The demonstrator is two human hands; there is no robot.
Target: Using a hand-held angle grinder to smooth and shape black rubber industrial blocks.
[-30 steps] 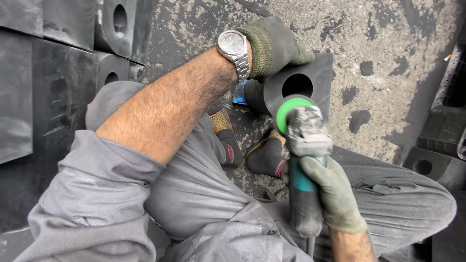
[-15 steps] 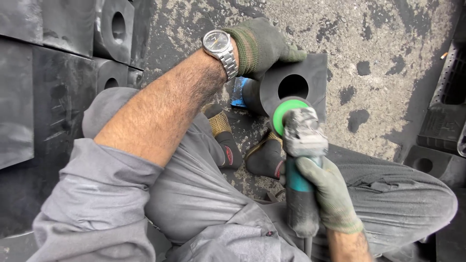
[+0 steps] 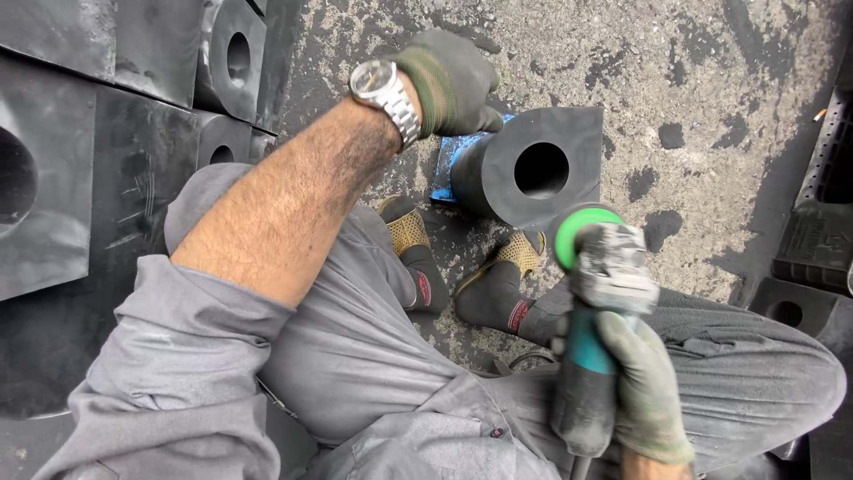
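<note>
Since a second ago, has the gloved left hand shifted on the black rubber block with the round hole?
Cannot tell: the left hand still rests on the block; the camera moved.

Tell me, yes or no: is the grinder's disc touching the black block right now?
No: the grinder, gripped in the right hand, is held clear of the black block, which the left hand steadies.

Square black rubber block with a round bore [image 3: 542, 169] lying on the gritty concrete floor [image 3: 693, 62], just ahead of two socked feet [image 3: 462, 267]; gloved left hand [image 3: 449, 84] at its left edge, apparently touching; teal-handled angle grinder [image 3: 600, 302] in gloved right hand [image 3: 644, 391], right of the feet; stacked black bored blocks [image 3: 133, 107] far left.
</note>
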